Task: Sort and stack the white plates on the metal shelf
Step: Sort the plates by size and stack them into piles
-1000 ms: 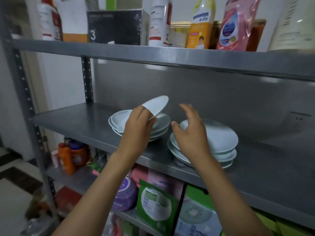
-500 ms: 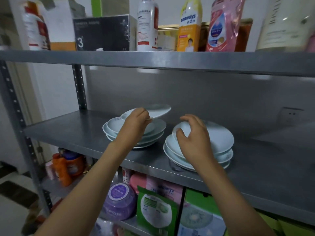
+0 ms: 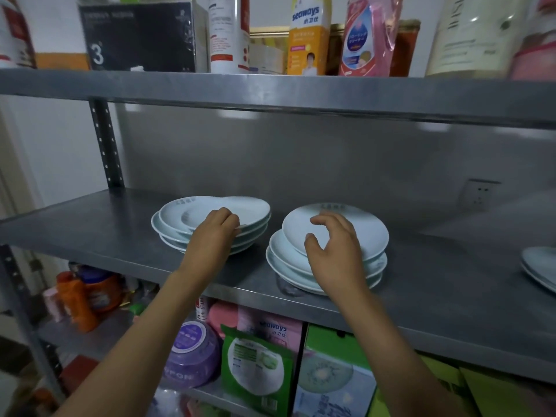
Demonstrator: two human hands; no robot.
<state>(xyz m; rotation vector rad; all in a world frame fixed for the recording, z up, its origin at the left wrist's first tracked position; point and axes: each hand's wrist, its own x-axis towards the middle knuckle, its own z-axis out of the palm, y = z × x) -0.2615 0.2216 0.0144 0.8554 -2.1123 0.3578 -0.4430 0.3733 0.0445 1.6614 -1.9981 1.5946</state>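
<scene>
Left hand (image 3: 215,236) curled over the near rim of the left stack (image 3: 210,224), fingers bunched together and pinching the edge of the top plate (image 3: 240,207), which sits flat but shoved toward the right of the plate under it. Right hand (image 3: 334,248) spread wide, thumb apart from the fingers, palm down on the near side of the right stack (image 3: 328,254); fingertips touching the top plate there or just above it, hard to say which. Not gripping anything as far as can be seen.

Both stacks on the middle shelf (image 3: 90,230), side by side with a gap of bare metal between. Right stack messier, plates fanned out toward the front. Edge of more plates (image 3: 540,267) far right on the same shelf, cut off by the frame.

Upper shelf (image 3: 270,91) close overhead, loaded with a black box (image 3: 141,37), white bottle (image 3: 228,34), yellow Seaways bottle (image 3: 307,37), pink pouch (image 3: 367,34). Wall socket (image 3: 480,194) behind on the right. Below: orange bottles (image 3: 84,296), purple tub (image 3: 192,353), green pouch (image 3: 255,371). Nothing between hands and stacks.
</scene>
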